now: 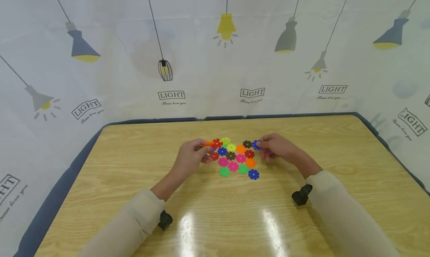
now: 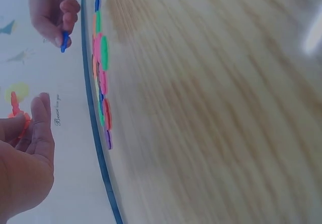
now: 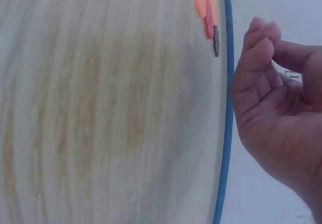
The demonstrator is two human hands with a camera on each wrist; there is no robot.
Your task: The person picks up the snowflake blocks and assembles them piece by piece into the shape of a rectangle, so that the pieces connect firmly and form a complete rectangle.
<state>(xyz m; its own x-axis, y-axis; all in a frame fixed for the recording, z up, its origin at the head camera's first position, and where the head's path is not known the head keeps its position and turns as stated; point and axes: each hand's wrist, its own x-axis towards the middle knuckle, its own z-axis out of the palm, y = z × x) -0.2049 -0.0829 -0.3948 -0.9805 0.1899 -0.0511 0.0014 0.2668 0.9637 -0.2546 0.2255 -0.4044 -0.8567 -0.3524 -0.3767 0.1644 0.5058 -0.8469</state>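
Note:
My left hand (image 1: 192, 157) pinches an orange notched building disc (image 1: 208, 144), seen nearly edge-on. A red disc (image 1: 217, 143) is right at its fingertips; in the left wrist view a red piece (image 2: 14, 103) stands against the orange one (image 2: 23, 125), seemingly joined to it. Between thumb and fingers of my right hand (image 1: 278, 148) is a blue disc (image 1: 256, 144), held above the table. Several flat discs in mixed colours lie in a cluster between the hands, among them a pink one (image 1: 233, 166), a green one (image 1: 224, 171) and a brown one (image 1: 247, 144).
A wood-grain table (image 1: 215, 208) lies under everything, with a dark blue edge at the back. Behind it hangs a white cloth (image 1: 201, 62) printed with lamps. Small black cameras (image 1: 300, 198) are strapped at both wrists, below beige sleeves (image 1: 342, 208).

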